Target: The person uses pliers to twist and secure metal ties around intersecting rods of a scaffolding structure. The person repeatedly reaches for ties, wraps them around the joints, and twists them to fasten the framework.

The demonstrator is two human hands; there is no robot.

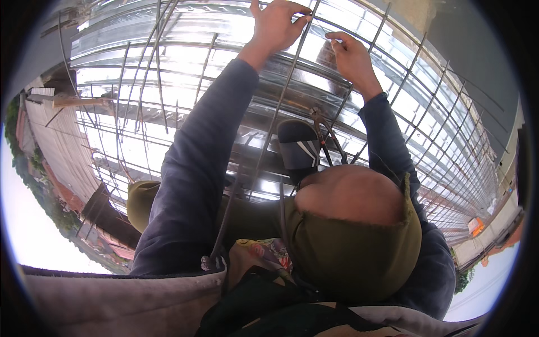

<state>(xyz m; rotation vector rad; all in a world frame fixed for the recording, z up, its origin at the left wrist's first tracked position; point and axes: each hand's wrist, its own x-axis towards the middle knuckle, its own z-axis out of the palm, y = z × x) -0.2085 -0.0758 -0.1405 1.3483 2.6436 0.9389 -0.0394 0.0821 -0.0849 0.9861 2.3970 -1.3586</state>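
Crouches over a pale, fuzzy cloth edge [129,303] and a fold of camouflage fabric [269,312], closest of all. Wears olive trousers [353,258] in soft, matt cloth, frayed around a smooth, rounded bare knee [353,194]. Beyond that knee, shows a dark shoe [297,149] with pale slanting stripes, just beside pincers [324,135] with slim, worn-looking handles.

Stretches both arms forward in creased dark blue sleeves [196,151]. Holds the right hand [355,60] above the bars, thumb and forefinger brought close together, other fingers curled in — cannot tell whether pinching anything thin. Holds the left hand [276,27] a little farther off, partly cut by the top edge, thumb and forefinger almost meeting right beside a long steel bar [284,95]; cannot tell whether touching it or gripping a fine piece.

Has, under both hands, an open grid of thin, straight rods, bent in look only by the lens, over shiny, ribbed metal sheets [230,21] full of white glare. Farther out, to the left, shows a rough wooden piece [81,102] and a pale, ridged roof [62,137]; to the right, a small orange object [476,226], too small to identify.
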